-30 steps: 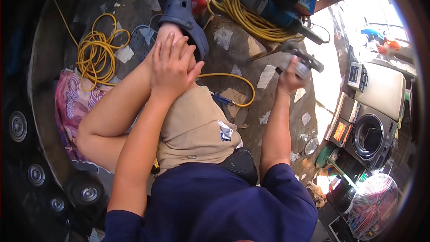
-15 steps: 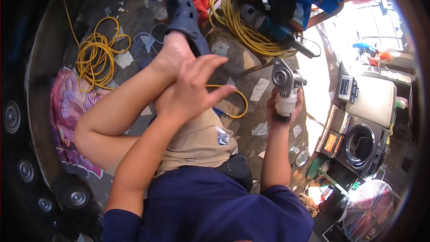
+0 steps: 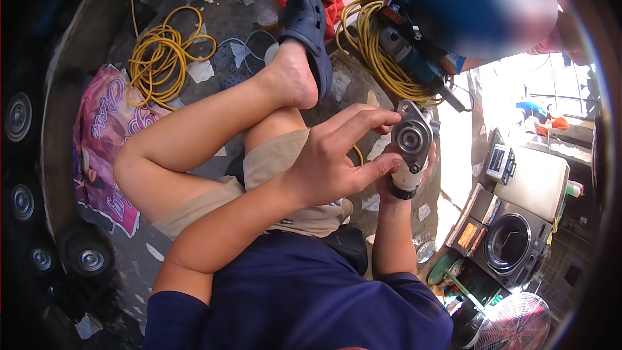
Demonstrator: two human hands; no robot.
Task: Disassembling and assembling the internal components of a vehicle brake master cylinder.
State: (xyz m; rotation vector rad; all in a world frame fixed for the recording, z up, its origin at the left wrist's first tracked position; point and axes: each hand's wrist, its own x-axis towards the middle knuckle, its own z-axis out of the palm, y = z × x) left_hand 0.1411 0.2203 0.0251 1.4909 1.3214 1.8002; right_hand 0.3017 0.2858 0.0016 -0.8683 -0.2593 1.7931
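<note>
A brake master cylinder [image 3: 413, 137] with a grey metal flange, a round bore and a white reservoir stands upright before me, its black cap at the bottom. My right hand [image 3: 428, 167] is closed round its reservoir from behind, partly hidden by it. From the left comes my left hand [image 3: 343, 150], thumb and forefinger at the edges of the flange, bore between them. Its other fingers are curled and partly hidden. My bent legs in beige shorts [image 3: 275, 162] lie to the left, one foot in a dark clog [image 3: 306, 23].
Coiled yellow hose [image 3: 157, 65] and a printed pink sheet [image 3: 107, 136] lie left. Another yellow coil [image 3: 372, 45] sits ahead by a power tool [image 3: 405, 48], near a person in blue [image 3: 447, 0]. A speaker [image 3: 508, 243] and a fan [image 3: 515, 324] stand right. Paper scraps litter the floor.
My left hand has moved right and taken hold of the master cylinder's flange. The flange now faces me more squarely. The view has shifted, and the person in blue shows larger.
</note>
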